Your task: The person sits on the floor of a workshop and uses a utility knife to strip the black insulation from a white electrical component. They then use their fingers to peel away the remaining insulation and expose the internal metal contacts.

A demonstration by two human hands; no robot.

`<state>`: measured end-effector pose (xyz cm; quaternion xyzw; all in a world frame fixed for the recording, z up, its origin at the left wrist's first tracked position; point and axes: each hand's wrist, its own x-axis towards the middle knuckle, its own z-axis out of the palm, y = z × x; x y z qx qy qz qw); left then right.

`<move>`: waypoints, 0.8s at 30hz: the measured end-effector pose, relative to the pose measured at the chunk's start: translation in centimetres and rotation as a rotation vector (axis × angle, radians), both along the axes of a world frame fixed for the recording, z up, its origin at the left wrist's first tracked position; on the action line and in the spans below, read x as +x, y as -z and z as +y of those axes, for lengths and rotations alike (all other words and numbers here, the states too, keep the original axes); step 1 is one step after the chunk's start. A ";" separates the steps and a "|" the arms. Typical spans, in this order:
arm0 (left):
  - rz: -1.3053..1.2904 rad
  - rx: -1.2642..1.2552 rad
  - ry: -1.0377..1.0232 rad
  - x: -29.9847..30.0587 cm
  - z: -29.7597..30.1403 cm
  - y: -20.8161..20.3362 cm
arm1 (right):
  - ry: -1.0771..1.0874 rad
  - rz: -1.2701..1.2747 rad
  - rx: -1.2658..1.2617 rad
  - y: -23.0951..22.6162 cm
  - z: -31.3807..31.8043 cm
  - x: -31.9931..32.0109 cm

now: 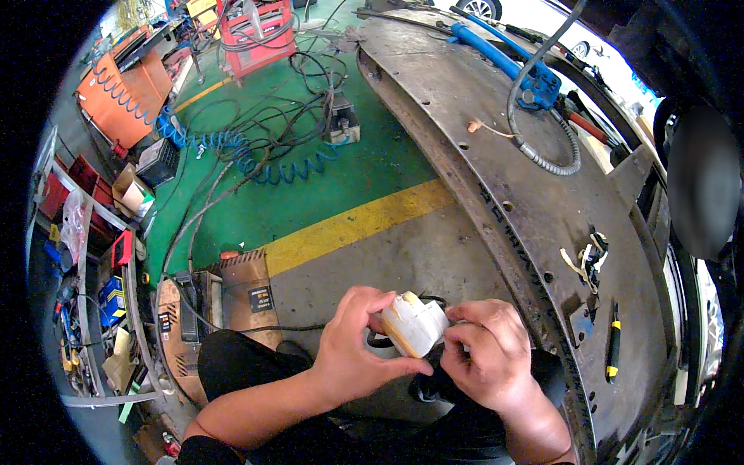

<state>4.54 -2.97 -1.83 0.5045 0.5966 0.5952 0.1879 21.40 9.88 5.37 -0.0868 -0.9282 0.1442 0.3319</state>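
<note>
At the far left of the near side, a metal shelf rack [108, 401] is bounding the workspace, its curved rail facing inward. To its right, a cardboard sheet [242, 304] is lying on the floor. The left hand [349, 337] is reaching in from the near side and clamping the white block [421, 329], its thumb spreading widely from its fingers to span the piece. The block is sitting tilted between both hands, above the person's lap. The right hand [492, 349] is curling its fingers inward, thumb close to index finger, and its tips are meeting the block's right side; I cannot tell whether they are pinching anything. Beyond the hands, grey floor [403, 260] is stretching to a yellow stripe [353, 225]. Just right of the right hand, the steel table [558, 205] is presenting a long, hole-dotted edge. Farther right, a yellow-and-black knife [614, 341] is lying on it.
</note>
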 end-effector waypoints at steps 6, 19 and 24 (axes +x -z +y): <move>0.073 -0.004 -0.056 0.4 -0.3 -0.4 | 0.054 -0.074 -0.065 0.9 0.0 -0.2; 0.071 0.030 0.049 -0.5 0.1 -1.1 | -0.120 -0.124 -0.012 -0.7 1.4 0.6; 0.084 -0.012 0.047 -0.6 -0.1 -0.9 | -0.105 -0.158 -0.002 -0.4 0.8 0.2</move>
